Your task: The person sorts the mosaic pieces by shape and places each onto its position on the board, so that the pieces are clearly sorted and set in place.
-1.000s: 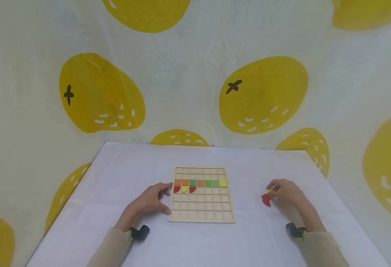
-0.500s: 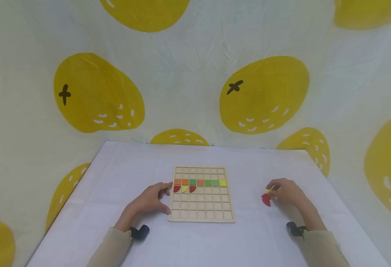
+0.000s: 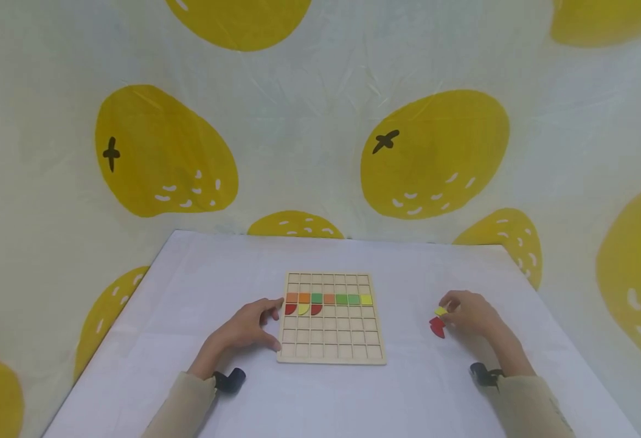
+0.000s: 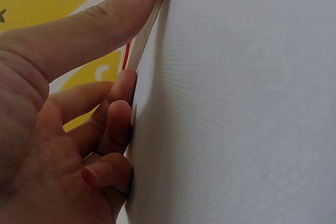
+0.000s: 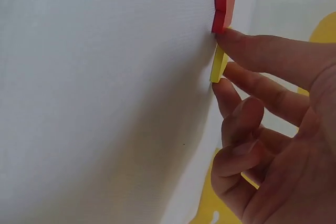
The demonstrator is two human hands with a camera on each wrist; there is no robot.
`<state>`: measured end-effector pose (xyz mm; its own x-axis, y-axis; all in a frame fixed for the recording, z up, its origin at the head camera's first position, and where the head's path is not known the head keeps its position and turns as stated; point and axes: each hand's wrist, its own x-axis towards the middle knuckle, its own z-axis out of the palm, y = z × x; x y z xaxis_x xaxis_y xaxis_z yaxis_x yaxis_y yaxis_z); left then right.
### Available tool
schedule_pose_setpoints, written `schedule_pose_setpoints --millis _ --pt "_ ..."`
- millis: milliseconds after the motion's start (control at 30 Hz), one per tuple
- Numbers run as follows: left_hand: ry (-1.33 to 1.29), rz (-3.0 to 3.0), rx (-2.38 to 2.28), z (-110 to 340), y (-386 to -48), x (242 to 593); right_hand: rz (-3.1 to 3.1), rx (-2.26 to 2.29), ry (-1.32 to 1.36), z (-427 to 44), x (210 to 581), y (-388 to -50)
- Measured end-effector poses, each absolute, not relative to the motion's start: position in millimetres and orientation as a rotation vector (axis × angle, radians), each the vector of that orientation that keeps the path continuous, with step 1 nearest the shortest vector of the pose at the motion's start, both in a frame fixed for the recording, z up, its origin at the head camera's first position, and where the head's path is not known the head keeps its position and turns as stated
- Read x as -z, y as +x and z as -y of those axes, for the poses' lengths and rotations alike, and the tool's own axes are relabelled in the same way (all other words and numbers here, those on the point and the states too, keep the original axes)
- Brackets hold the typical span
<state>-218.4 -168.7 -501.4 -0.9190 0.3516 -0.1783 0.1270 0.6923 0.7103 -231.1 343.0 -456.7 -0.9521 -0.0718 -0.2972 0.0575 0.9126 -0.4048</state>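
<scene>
A wooden grid board [image 3: 331,337] lies on the white table. One row of it holds several coloured square tiles [image 3: 341,299]; in the row below sit a red, a yellow and a red quarter-round piece [image 3: 316,309]. My left hand [image 3: 246,325] rests at the board's left edge, thumb and fingertips touching it, as the left wrist view also shows. To the right of the board, my right hand [image 3: 471,313] pinches a small yellow piece [image 5: 218,64] between thumb and fingers, low over the table. Red pieces [image 3: 437,328] lie right beside it, partly overlapping in view.
Tablecloth [image 3: 408,389] stretches around the board on all sides. A backdrop [image 3: 298,140] printed with large yellow fruit rises behind the table's far edge. Each wrist carries a black camera [image 3: 230,381].
The yellow piece shows more between the right thumb and fingers, and that hand has shifted very slightly. The left hand and the board stay in place.
</scene>
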Motion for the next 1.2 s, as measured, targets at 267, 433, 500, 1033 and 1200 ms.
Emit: schedule_pose_setpoints --millis 267,433,500,1033,1200 --pt "0.379 -2.61 -1.058 167.1 -219.9 501.3 -2.791 0.634 -0.032 -348.5 464.3 -234.3" --pt "0.402 -2.609 -1.067 166.8 -221.4 503.1 -2.81 0.625 -0.029 -350.5 469.0 -234.2" --pt "0.409 -2.609 -1.069 166.9 -221.5 503.8 -2.809 0.63 -0.033 -351.5 470.6 -234.5" --pt "0.381 -2.625 -1.045 165.5 -219.0 504.1 -2.785 0.659 -0.013 -353.6 477.7 -236.6" --pt "0.363 -2.622 -1.051 165.9 -218.9 504.2 -2.794 0.671 -0.042 -350.7 474.3 -236.5"
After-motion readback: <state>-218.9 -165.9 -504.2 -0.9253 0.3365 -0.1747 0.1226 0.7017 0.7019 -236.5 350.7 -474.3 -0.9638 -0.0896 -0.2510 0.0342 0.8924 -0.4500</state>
